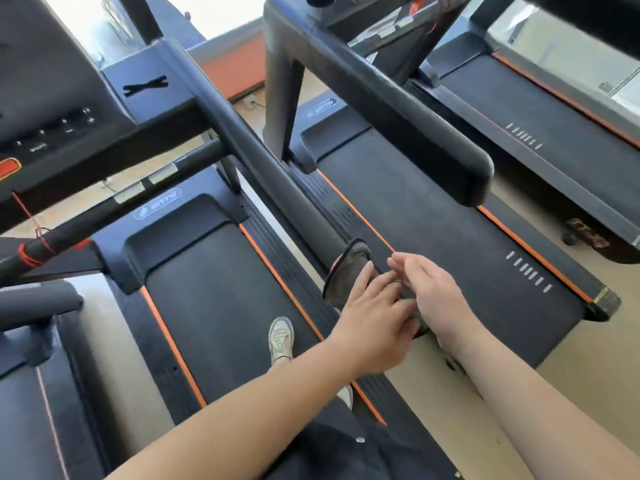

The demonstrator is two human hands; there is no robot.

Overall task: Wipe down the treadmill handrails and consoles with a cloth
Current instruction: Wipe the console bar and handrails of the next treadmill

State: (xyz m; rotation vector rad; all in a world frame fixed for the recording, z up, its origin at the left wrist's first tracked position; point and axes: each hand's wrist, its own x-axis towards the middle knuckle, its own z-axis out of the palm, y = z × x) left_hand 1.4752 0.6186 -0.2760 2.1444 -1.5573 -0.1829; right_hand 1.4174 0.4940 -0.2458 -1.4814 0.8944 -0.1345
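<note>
Both bare forearms are reaching forward and meeting at the near end of the handrail (277, 174), which is running diagonally down from the console (45, 98) at the upper left. The left hand (374, 317) is coming in from the lower left, palm down, with its fingers bending over the dark cloth (348, 271) and gripping it against the rail's end. The right hand (436, 296) is coming in from the lower right, touching the left hand's fingertips. Its fingers are curling in toward a fold of the cloth, but whether they are pinching the cloth cannot be told. The cloth is wrapping round the tip of the handrail, a reddish edge showing on its left side, and part of it is hiding under both hands.

Below the hands, the black belt (225, 289) of this treadmill is lying between orange stripes, and a pale shoe (281, 337) is standing on it just left of the left wrist. A second handrail (398, 109), belonging to the next treadmill, is crossing above and to the right, well apart from the hands. That treadmill's belt (450, 237) is lying beneath the right hand. A red cord (34, 244) is winding round a bar at the left edge. Pale floor (519, 393) is showing under the right forearm.
</note>
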